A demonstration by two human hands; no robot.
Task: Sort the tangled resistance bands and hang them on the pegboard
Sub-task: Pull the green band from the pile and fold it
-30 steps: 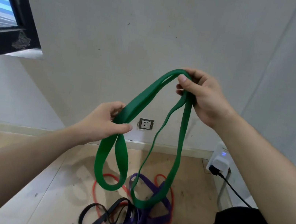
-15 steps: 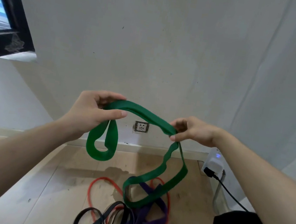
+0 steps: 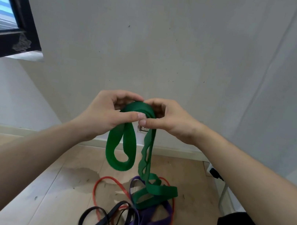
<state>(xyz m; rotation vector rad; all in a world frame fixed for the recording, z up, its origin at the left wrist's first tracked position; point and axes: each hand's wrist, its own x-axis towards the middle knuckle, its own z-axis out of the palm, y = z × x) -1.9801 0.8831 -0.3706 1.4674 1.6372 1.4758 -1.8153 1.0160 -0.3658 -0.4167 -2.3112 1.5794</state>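
The left hand (image 3: 108,115) and right hand (image 3: 168,120) meet mid-scene before the far wall, fingers and thumbs curled round the gathered top of the green band (image 3: 129,148). It is wide, flat and matte. One loop hangs left; a rippled length drops right onto the near purple band (image 3: 157,222), red band (image 3: 95,191) and black band (image 3: 80,221).

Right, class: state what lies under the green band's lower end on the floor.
The green band rests there on a purple band and crosses over a red band. How those two cross beneath it is covered.
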